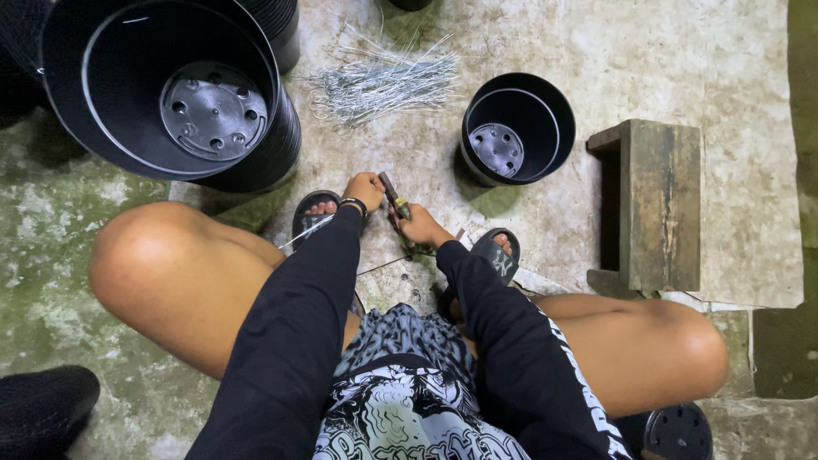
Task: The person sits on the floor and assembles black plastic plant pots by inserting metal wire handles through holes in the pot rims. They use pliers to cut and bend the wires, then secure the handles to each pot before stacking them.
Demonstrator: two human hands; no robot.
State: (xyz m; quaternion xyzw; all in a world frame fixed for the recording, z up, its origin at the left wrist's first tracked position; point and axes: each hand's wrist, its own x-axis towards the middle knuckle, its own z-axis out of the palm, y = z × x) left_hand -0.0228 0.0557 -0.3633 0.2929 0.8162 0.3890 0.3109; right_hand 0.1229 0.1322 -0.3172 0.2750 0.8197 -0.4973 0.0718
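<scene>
Bare floor [409, 149] lies ahead, hemmed by wire pile [379, 81] and black pot [517, 128].

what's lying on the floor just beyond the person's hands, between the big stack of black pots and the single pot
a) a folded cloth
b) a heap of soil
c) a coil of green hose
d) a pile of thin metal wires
d: a loose bundle of thin silvery wires lies on the concrete floor, between the stack of black pots and the single black pot, beyond the left hand and right hand.
</scene>
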